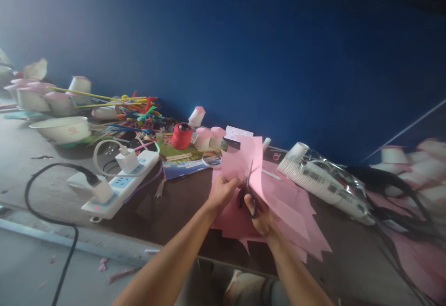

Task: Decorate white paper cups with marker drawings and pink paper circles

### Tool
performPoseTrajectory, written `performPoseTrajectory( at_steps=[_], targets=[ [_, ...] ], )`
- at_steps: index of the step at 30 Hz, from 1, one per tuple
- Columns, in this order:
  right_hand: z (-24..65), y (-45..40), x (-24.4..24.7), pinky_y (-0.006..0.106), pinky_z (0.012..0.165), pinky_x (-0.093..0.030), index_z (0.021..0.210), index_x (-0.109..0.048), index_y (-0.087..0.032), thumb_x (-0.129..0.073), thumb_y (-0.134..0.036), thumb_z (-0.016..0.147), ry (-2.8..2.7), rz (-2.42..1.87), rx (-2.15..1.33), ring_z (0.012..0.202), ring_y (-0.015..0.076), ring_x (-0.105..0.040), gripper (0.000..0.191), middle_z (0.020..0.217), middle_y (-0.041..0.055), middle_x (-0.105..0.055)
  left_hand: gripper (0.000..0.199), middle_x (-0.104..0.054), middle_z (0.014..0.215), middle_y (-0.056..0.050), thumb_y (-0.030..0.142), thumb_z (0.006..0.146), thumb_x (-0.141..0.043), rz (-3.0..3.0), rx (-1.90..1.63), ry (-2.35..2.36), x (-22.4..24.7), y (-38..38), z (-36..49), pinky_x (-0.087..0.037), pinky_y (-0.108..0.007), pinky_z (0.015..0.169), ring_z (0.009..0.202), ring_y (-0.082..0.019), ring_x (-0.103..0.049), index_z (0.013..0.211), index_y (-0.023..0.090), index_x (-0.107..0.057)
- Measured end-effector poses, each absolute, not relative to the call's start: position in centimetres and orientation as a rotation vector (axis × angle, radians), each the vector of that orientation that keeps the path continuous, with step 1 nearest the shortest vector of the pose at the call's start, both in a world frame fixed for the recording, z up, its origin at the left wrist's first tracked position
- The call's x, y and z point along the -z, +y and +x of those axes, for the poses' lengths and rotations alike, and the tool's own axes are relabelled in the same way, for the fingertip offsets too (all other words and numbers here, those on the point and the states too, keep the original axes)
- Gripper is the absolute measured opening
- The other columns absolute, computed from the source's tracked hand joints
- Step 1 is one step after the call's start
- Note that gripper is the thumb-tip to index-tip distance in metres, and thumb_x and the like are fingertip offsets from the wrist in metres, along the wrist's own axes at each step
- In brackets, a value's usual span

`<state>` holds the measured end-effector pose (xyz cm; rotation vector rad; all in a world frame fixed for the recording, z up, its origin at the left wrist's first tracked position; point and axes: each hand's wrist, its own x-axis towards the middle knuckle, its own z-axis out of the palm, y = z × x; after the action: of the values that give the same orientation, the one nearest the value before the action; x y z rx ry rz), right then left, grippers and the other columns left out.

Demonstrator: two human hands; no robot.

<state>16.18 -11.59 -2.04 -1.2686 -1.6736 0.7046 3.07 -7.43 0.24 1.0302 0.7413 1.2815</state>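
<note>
My left hand pinches the lower left edge of an upright sheet of pink paper. In my right hand is a pair of dark-handled scissors, thumb through one loop. The blades point up and away, lying against the held sheet; whether they are parted I cannot tell. Under both hands, more pink sheets lie in a loose, fanned stack on the dark board, some with jagged, cut edges.
Left stand a white power strip with plugs, a bowl and colourful pipe cleaners. Behind are a red thread spool and pink-topped paper cups. Right lies a bagged stack of paper cups. A blue wall rises behind.
</note>
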Motion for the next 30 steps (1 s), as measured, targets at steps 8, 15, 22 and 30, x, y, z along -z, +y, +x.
performPoseTrajectory(
  at_steps=[8, 15, 22, 30],
  targets=[
    [16.6, -11.4, 2.5, 0.035, 0.077, -0.050, 0.107, -0.063, -0.021, -0.036, -0.051, 0.090, -1.521, -1.119, -0.904, 0.086, 0.0227, -0.062, 0.043, 0.089, 0.0057, -0.069, 0.014, -0.055, 0.047, 0.001, 0.027, 0.068, -0.058, 0.988, -1.185, 0.661, -0.1, -7.5, 3.1, -0.036, -0.023, 0.041, 0.038, -0.011, -0.048, 0.064, 0.014, -0.061],
    [17.0, -11.3, 3.0, 0.039, 0.090, -0.046, 0.105, -0.063, -0.022, -0.041, -0.053, 0.088, -1.523, -1.046, -1.002, 0.099, 0.0236, -0.059, 0.043, 0.101, 0.0069, -0.067, 0.021, -0.054, 0.048, 0.001, 0.034, 0.069, -0.058, 0.957, -1.098, 0.629, 0.0, -7.5, 2.8, -0.034, -0.023, 0.037, 0.037, -0.010, -0.045, 0.063, 0.014, -0.059],
    [16.0, -11.6, 2.1, 0.035, 0.084, -0.050, 0.100, -0.067, -0.021, -0.037, -0.060, 0.085, -1.468, -1.214, -0.902, 0.099, 0.0252, -0.059, 0.051, 0.093, 0.0072, -0.070, 0.011, -0.059, 0.058, 0.000, 0.025, 0.065, -0.061, 1.033, -1.255, 0.743, 0.4, -7.1, 3.1, -0.040, -0.021, 0.052, 0.054, -0.011, -0.053, 0.063, 0.014, -0.060],
    [15.5, -11.7, 1.6, 0.040, 0.093, -0.046, 0.106, -0.065, -0.021, -0.042, -0.059, 0.083, -1.478, -1.243, -0.809, 0.104, 0.0272, -0.058, 0.050, 0.104, 0.0070, -0.068, 0.010, -0.056, 0.055, 0.001, 0.022, 0.068, -0.058, 1.153, -1.274, 0.761, 0.0, -7.7, 3.3, -0.036, -0.020, 0.048, 0.049, -0.009, -0.047, 0.063, 0.013, -0.060]
  ],
)
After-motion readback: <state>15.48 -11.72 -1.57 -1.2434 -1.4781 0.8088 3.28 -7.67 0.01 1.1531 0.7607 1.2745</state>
